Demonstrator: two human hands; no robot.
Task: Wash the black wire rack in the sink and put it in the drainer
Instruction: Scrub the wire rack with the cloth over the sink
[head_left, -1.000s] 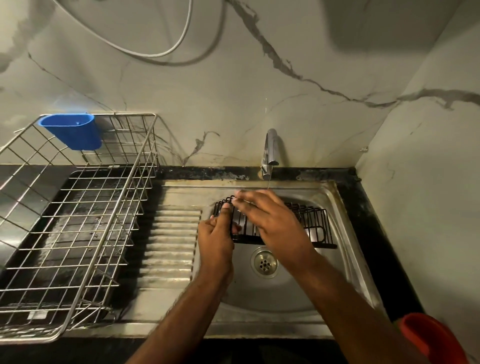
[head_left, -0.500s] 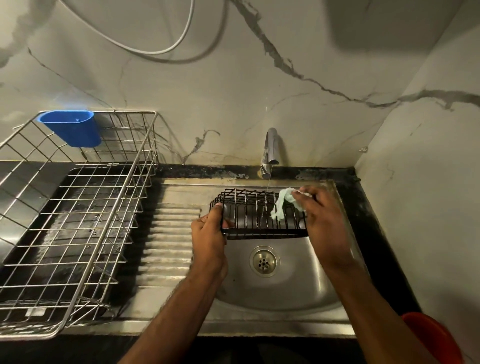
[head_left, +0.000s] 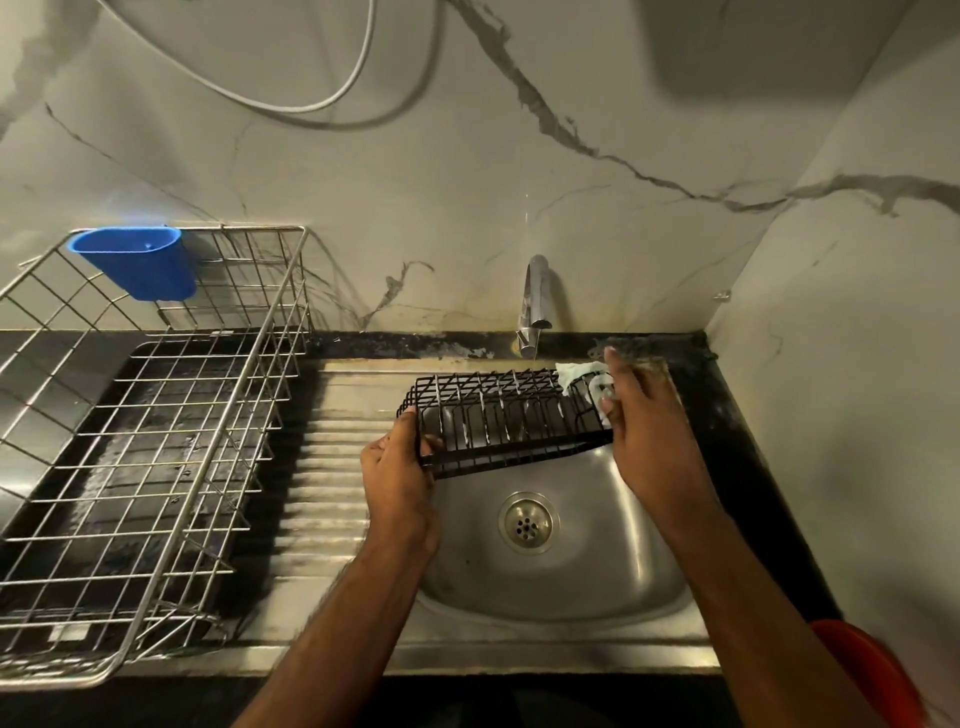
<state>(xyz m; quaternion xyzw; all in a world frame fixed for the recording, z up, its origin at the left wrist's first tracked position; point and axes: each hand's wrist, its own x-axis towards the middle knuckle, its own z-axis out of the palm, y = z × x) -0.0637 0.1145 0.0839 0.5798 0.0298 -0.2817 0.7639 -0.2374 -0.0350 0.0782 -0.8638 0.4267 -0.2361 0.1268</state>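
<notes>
Black wire rack (head_left: 498, 421) tilted above the sink (head_left: 561, 571); steel drainer (head_left: 156, 415) left

A kitchen: steel sink (head_left: 545, 587), tap (head_left: 535, 296), dish drainer (head_left: 156, 467).

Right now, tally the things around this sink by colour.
Black: 1, the black wire rack
Blue: 1, the blue plastic cup hung on the drainer
Silver: 3, the steel wire drainer, steel sink, metal tap
Pale: 1, the pale cloth
Red: 1, a red object
Total: 7
</notes>
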